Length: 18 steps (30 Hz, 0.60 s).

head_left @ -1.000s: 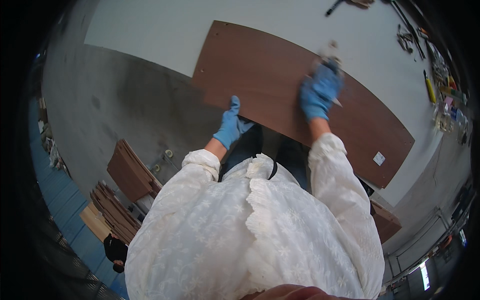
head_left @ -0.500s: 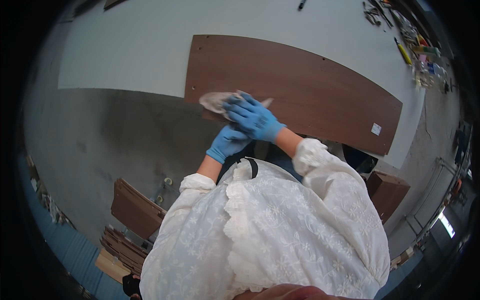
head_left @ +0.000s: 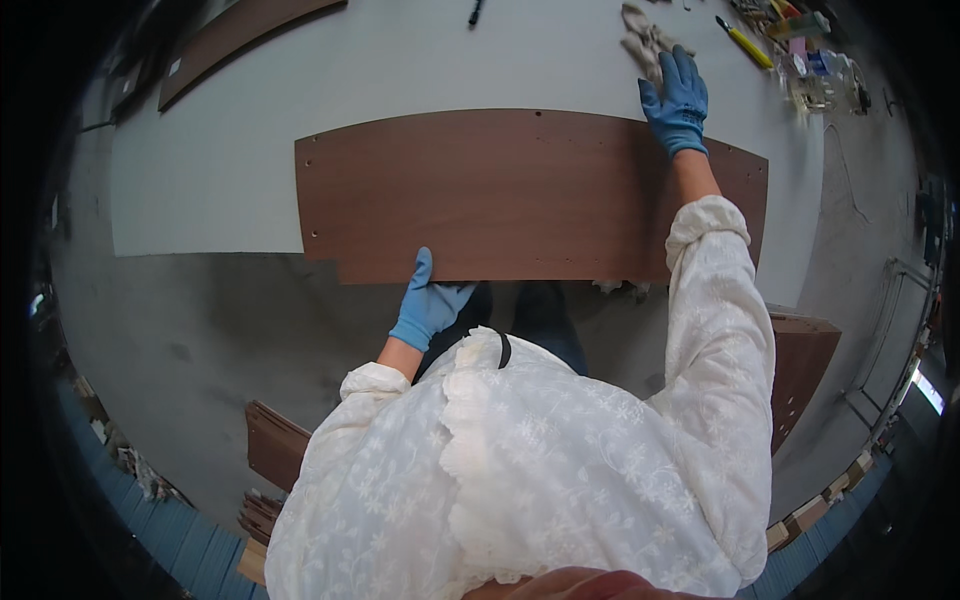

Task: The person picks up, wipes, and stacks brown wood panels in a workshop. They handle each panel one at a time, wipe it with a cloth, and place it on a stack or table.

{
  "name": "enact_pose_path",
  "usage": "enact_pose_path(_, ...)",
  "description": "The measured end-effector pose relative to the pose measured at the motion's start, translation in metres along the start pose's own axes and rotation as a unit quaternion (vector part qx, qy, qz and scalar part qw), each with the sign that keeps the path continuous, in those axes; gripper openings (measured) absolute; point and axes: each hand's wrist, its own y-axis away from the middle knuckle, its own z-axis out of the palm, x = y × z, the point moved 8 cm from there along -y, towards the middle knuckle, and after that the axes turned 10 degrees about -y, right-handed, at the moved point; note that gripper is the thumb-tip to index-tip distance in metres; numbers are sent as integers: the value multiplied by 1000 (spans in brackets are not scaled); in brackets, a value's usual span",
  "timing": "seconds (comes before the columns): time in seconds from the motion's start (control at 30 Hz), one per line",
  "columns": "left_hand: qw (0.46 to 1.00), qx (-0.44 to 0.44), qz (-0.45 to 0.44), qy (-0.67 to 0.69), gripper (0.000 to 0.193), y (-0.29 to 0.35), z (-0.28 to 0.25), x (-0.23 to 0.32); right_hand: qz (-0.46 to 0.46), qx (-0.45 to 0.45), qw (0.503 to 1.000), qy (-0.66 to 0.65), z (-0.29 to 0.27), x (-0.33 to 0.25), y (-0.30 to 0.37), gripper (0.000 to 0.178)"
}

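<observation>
Person stands over a white table with a long brown panel lying flat on it, near edge at or just past the table's front edge. Left hand, blue glove, grips the panel's near edge around the middle: thumb on top, fingers curled under, so closed on the board. Right hand, also gloved, is stretched out to the far edge near the right end, fingers together and fairly flat, lying on the panel's far edge and on a grey rag that sits on the table just past it. Can't tell if the fingers actually pinch the rag or only rest on it. Reads as a wipe-down of the panel, with the rag hand at the far-right limit of its reach and the left hand steadying the board. Any further stroke would call for even pressure on the rag and the left grip held firm so the board doesn't slide off the front edge. Other stuff: a second brown panel at the table's far left, a yellow-handled tool and small clutter far right, stacked boards on the floor at lower left.
</observation>
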Motion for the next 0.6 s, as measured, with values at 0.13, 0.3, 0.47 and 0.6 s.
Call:
enact_pose_path(0.13,993,109,17,-33,74,-4,-7,-4,62,13,993,104,-62,59,91,56)
enact_pose_path(0.3,984,175,39,10,60,17,-2,1,465,-67,861,195,-187,168,253,65)
enact_pose_path(0.47,990,96,76,-73,43,37,35,15,614,-100,783,16,-217,199,279,79)
enact_pose_path(0.6,992,40,89,-74,38,43,54,18,665,-87,742,7,-239,204,294,75)
